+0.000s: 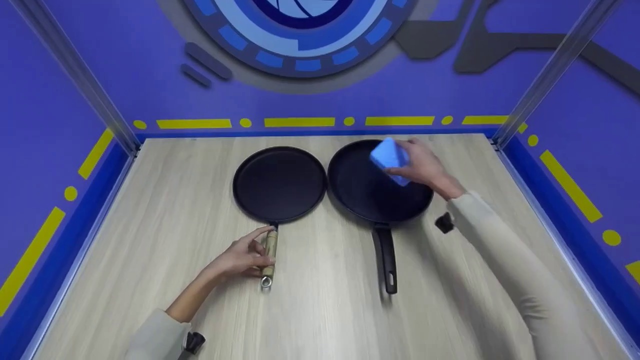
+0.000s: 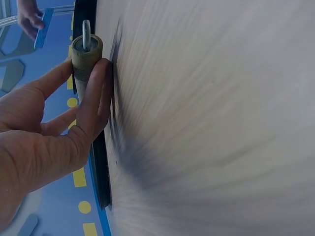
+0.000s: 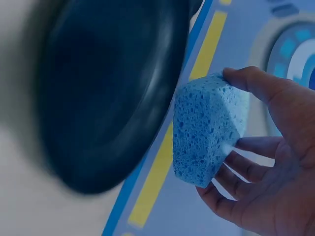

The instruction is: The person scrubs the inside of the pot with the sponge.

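in the head view, a pale wood-grain desk [image 1: 320, 310] sits between blue-violet walls [image 1: 320, 106] with yellow dashes and dots along their lower edges, metal posts [image 1: 552, 68] at the back corners and a round blue emblem [image 1: 308, 65] on the back wall. on the desk lie a flat black pan [image 1: 280, 185] at left and a deeper black pan [image 1: 360, 195] at right, rims touching or nearly so, their handles toward the person. the left hand [image 1: 245, 257] grips the flat pan's wooden handle [image 1: 271, 245]; the right hand [image 1: 422, 162] holds a blue sponge [image 1: 387, 154] over the deeper pan, hiding part of its rim. from the left wrist, thumb and fingers pinch the wooden handle, its metal loop [image 2: 86, 35] facing the camera; the right hand and sponge show small, upper left. from the right wrist, the porous sponge, held between thumb and fingertips, is apart from the deeper pan; the desk beyond is blurred.
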Action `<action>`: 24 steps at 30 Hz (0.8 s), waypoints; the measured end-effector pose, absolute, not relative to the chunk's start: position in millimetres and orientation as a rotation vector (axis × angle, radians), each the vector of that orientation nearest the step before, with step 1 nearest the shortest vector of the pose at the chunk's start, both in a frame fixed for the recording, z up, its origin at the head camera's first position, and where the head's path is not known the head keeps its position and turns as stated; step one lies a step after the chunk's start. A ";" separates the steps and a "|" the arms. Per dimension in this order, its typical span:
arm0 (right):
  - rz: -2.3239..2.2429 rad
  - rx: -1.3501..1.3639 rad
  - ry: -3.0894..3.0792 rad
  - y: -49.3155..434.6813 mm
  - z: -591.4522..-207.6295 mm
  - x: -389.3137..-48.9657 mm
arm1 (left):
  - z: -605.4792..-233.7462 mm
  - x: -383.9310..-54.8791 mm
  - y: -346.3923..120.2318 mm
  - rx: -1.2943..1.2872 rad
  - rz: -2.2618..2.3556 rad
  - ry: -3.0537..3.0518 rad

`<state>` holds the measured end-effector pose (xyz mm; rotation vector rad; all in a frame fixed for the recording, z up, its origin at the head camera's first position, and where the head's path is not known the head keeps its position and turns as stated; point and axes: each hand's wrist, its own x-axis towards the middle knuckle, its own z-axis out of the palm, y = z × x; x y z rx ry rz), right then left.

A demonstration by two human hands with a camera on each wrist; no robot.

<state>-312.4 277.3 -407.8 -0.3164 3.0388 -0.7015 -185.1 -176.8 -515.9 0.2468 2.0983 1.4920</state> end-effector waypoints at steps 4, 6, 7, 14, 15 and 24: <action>-0.724 -0.515 3.001 222.7 -406.0 -323.3 | -513.6 -186.5 -173.6 0.237 1.458 2.099; -0.685 -0.614 2.994 198.2 -407.4 -326.9 | -512.8 -186.0 -173.4 0.235 1.456 2.094; -0.652 -0.660 2.985 186.0 -408.2 -328.0 | -512.4 -185.7 -173.4 0.236 1.458 2.089; -0.311 -0.874 2.886 108.6 -436.7 -333.1 | -512.7 -185.9 -174.6 0.199 1.520 2.037; -0.278 -0.893 2.861 100.6 -442.6 -333.3 | -512.7 -186.0 -174.4 0.192 1.530 2.028; -0.253 -1.028 2.716 64.3 -485.3 -328.0 | -515.0 -184.8 -172.1 0.210 1.559 2.026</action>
